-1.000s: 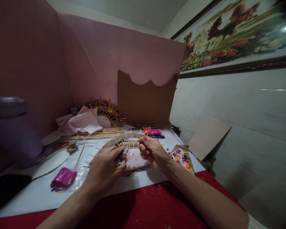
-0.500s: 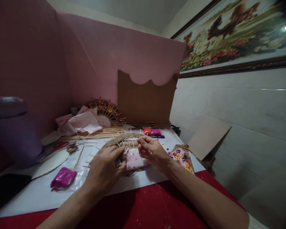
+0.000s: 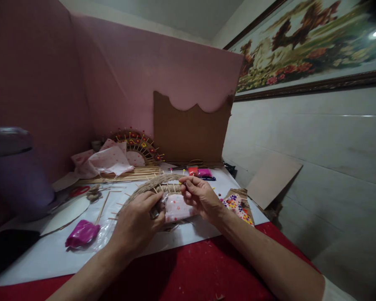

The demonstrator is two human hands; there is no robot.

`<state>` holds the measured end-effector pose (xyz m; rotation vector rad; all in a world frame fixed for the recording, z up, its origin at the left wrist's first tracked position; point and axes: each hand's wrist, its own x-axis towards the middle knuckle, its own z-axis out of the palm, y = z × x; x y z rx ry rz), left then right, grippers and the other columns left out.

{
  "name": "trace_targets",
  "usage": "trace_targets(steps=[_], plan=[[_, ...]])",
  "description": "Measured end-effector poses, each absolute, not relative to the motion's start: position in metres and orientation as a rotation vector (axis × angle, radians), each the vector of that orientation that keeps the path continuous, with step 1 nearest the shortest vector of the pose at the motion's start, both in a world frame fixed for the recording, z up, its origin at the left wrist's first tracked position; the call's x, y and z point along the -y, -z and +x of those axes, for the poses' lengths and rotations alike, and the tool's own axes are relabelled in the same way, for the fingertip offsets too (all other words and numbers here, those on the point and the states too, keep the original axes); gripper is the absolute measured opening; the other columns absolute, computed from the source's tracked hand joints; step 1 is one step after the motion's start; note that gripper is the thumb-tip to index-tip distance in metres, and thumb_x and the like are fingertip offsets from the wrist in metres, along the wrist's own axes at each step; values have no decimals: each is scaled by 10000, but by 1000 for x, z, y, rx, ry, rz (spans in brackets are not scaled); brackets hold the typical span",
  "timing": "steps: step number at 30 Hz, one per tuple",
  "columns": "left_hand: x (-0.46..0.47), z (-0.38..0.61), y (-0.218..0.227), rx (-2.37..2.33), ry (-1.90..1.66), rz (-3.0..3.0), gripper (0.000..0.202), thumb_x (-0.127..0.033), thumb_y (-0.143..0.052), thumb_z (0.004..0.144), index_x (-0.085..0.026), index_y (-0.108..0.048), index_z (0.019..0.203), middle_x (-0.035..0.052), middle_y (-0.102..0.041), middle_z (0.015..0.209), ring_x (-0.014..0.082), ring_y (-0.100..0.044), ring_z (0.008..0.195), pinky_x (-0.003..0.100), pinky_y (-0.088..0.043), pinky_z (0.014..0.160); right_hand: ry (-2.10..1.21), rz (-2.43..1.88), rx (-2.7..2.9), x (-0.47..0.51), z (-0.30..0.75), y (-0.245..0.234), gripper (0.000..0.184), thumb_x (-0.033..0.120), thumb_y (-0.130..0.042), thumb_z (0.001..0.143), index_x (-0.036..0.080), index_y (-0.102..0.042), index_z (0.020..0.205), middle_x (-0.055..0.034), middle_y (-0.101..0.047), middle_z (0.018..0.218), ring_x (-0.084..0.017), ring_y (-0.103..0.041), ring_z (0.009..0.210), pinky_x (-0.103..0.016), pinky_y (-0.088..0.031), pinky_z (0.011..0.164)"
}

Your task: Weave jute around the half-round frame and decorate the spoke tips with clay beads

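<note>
An arched piece wound with twine [image 3: 156,182], with thin sticks poking out along its curve, lies on white paper under my hands. Pink dotted cloth [image 3: 177,207] covers its inner part. My left hand [image 3: 141,217] rests at its left side, fingers curled around a crinkled clear plastic bag [image 3: 163,200] with something dark in it. My right hand [image 3: 199,194] is closed in a pinch over the arch's right part, at a stick's end; the fingers hide what is between them. Yellow and pink balls tip some sticks [image 3: 184,172] at the back.
Magenta clay [image 3: 82,234] in plastic lies left, near a purple tumbler [image 3: 17,175] and dark flat object [image 3: 12,251]. Behind are a finished-looking decorated arch [image 3: 141,144], bundled sticks [image 3: 122,175], brown cardboard [image 3: 191,131] and clay packets [image 3: 203,172]. Flowered cloth [image 3: 236,205] lies right.
Both hands keep nearly the same place and grip. The right fingers shift slightly at the stick's end, and the whole view moves a little.
</note>
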<state>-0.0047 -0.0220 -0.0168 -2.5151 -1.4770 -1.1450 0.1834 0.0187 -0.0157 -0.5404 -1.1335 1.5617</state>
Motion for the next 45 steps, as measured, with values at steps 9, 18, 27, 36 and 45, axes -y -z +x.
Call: trace_targets(steps=[9, 18, 27, 36, 45], plan=[[20, -6, 18, 1449, 1149, -2519, 310, -211, -516, 775, -160, -615, 1065, 85, -657, 945, 231, -590, 866, 419, -487, 754, -1600, -484, 1139, -19, 184, 17, 203, 295, -722, 716, 157, -649, 845, 21, -554, 664, -30, -373, 478, -151, -235, 414], [21, -5, 19, 1489, 1142, -2472, 336, -199, -514, 770, -172, -609, 1091, 80, -659, 986, 229, -601, 886, 397, -490, 759, -1625, -490, 1121, -19, 184, 15, 210, 341, -705, 733, 143, -638, 750, 32, -529, 591, -13, -328, 418, -141, -221, 388], [20, -5, 21, 1464, 1114, -2490, 342, -193, -526, 753, -165, -615, 1082, 84, -657, 988, 228, -592, 896, 397, -491, 773, -1528, -551, 1085, -21, 185, 13, 273, 243, -797, 603, 164, -627, 801, 25, -577, 639, -43, -428, 493, -151, -277, 419], [25, 2, 21, 1625, 1001, -2522, 328, -201, -540, 757, -178, -633, 1071, 90, -653, 986, 250, -603, 902, 408, -487, 782, -1277, -734, 1438, -44, 175, -36, 335, 438, -703, 656, 172, -519, 745, 47, -501, 591, -38, -321, 424, -172, -191, 377], [26, 6, 22, 1641, 975, -2533, 337, -157, -505, 761, -210, -630, 1070, 76, -651, 942, 253, -604, 867, 395, -497, 729, -742, -1094, 1893, -125, 147, -54, 122, 185, -672, 648, 150, -578, 577, 32, -548, 507, -75, -441, 479, -201, -315, 475]])
